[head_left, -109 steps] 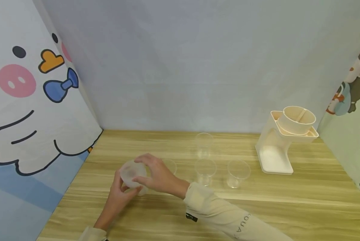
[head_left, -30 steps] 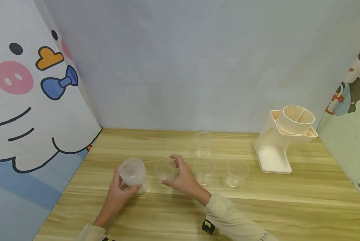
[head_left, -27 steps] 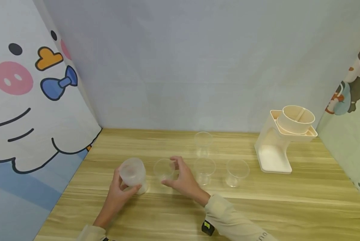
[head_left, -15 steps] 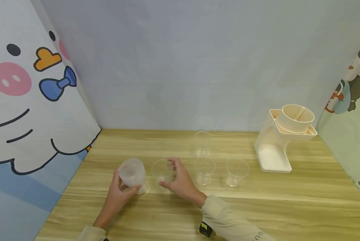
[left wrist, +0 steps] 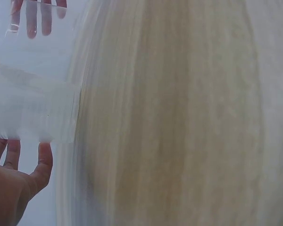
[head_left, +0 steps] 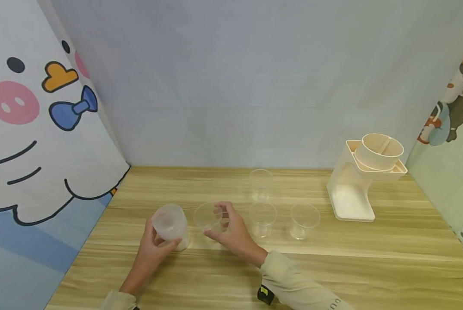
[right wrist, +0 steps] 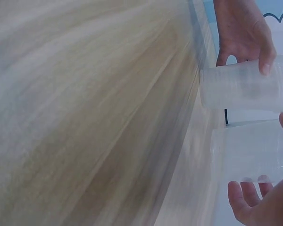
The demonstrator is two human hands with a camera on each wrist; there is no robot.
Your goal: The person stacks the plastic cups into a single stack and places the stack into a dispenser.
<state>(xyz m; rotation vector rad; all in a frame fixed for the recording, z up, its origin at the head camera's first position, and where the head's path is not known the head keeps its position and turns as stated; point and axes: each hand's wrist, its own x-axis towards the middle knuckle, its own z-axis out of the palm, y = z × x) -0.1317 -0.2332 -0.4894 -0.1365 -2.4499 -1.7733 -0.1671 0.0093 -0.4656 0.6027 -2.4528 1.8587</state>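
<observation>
My left hand (head_left: 152,247) grips a frosted stack of nested plastic cups (head_left: 170,224), upright on the table toward the left. Just to its right, my right hand (head_left: 235,232) holds a clear plastic cup (head_left: 207,219), thumb on the near side and fingers on the far side. A small gap separates cup and stack in the head view. The right wrist view has the stack (right wrist: 245,87) above and the clear cup (right wrist: 250,150) below, a hand around each. In the left wrist view, fingers (left wrist: 45,160) curl against the stack (left wrist: 33,108).
Three more clear cups stand right of my right hand: one behind (head_left: 261,185), one near (head_left: 263,219) and one farther right (head_left: 305,221). A cream-coloured stand with a round top (head_left: 365,176) is at the back right. A grey cloth wall (head_left: 231,86) borders the wooden table.
My right hand has left the stack's mouth, gone right to the clear cup, then shifted slightly left with that cup toward the stack. My left hand has stayed on the stack.
</observation>
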